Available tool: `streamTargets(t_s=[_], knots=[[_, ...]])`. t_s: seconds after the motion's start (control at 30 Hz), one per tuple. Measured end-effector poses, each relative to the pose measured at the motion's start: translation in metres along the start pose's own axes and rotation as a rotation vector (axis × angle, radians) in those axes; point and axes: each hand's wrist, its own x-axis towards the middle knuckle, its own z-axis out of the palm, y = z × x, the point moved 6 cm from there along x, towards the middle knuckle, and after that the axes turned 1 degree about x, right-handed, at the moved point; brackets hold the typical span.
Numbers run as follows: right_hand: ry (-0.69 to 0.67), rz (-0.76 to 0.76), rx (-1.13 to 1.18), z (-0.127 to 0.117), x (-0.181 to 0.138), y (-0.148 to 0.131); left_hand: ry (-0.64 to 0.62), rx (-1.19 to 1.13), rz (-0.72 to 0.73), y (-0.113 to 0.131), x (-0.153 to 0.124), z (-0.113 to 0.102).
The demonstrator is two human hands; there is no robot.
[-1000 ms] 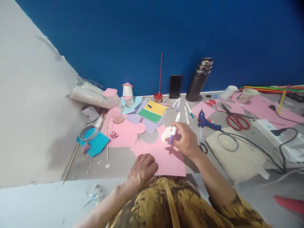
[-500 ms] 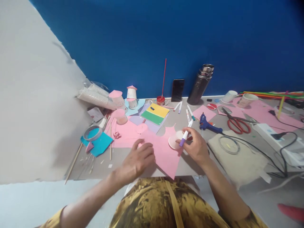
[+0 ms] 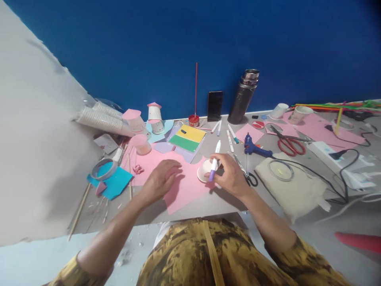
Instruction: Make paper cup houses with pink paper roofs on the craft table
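Left hand [image 3: 162, 174] lies flat, fingers spread, empty, pressing the pink sheet [image 3: 184, 192] at the table's near edge. The sheet's far edge is already scalloped by cut-outs. White cup [image 3: 204, 172] sits at its 1 o'clock corner. Right hand [image 3: 230, 176] is closed round the purple marker [image 3: 214, 162] at the cup. No traced line visible. Pink-topped cups [image 3: 154, 115] at 10 o'clock look finished.

white round piece [image 3: 204, 171] partly behind the right hand [image 3: 230, 179], red shape [image 3: 358, 242] half off the edge
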Motion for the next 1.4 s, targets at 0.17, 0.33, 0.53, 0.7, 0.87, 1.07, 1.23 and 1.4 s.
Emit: streamTargets(t_s=[0.17,0.33,0.53,0.7,0.87,1.07,1.23,1.4], knots=[[0.042,0.067,0.086,-0.002,-0.008,0.006,-0.083,-0.193,-0.100,0.026,0.011,0.053],[0.396,0.351,0.295,-0.030,-0.060,0.034,-0.001,-0.161,-0.069,0.023,0.016,0.077],[0.013,0.127,0.130,0.000,-0.090,0.015,-0.038,-0.165,-0.135,0.033,0.013,0.069],[-0.118,0.005,-0.032,0.010,-0.089,0.008,-0.015,-0.102,-0.241,0.036,-0.012,0.051],[-0.096,0.098,0.027,0.008,-0.087,0.013,0.206,-0.036,-0.302,0.044,-0.027,0.055],[-0.056,0.027,0.041,0.003,-0.085,0.011,0.235,0.107,-0.185,0.065,-0.015,0.067],[-0.012,0.018,-0.039,-0.001,-0.091,0.012,0.209,0.087,-0.217,0.059,-0.011,0.070],[-0.053,0.105,-0.013,0.001,-0.091,0.017,0.191,0.018,-0.275,0.046,-0.019,0.076]])
